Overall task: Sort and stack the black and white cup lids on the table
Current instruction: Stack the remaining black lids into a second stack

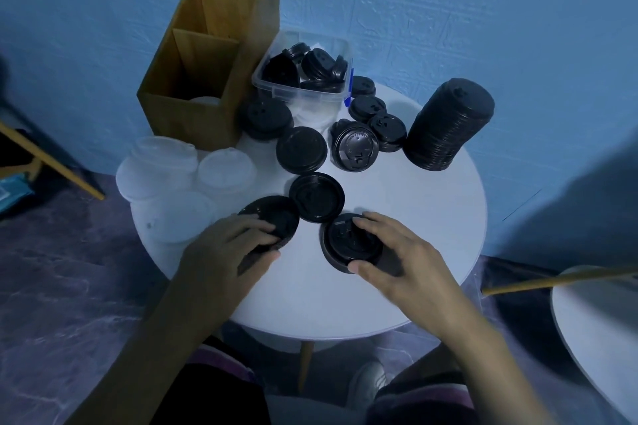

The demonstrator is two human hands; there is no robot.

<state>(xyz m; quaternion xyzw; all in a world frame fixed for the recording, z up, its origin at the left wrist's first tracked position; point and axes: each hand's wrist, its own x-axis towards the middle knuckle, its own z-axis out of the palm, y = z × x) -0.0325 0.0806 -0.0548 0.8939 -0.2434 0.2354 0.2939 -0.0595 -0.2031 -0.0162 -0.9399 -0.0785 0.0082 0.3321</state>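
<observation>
Currently, left hand (238,245): fingers curled over the top of the near-left lid (278,216), thumb at its near edge, pinching it; the lid looks tipped a little off the bench (424,228).
Right hand (390,252): thumb on the near rim and fingers on the far rim of the near-right lid (345,241), gripping it across its width; this lid lies flat, raised side up.
Where the lids are: the middle lid (316,198) lies just beyond and between the two held ones, close against both. More loose black lids (301,149) sit singly and in short piles further back. The tall black stack (448,128) stands at the right, and the white lids (162,169) sit in low stacks at the left edge.
Handling: thin moulded plastic, so probably very light, slightly springy and smooth. A hard squeeze could bow one. Best taken at opposite points of the rim, as the right hand has it, then nested the same way up.
Surroundings: the clear tub (303,69) at the back holds further black lids in a jumble; the wooden box (207,55) with dividers stands to its left.
In the way: the loose black lids lie between the hands and the tall black stack. That stack appears to lean, though the wide lens may account for it, so a careless set-down might topple it.
</observation>
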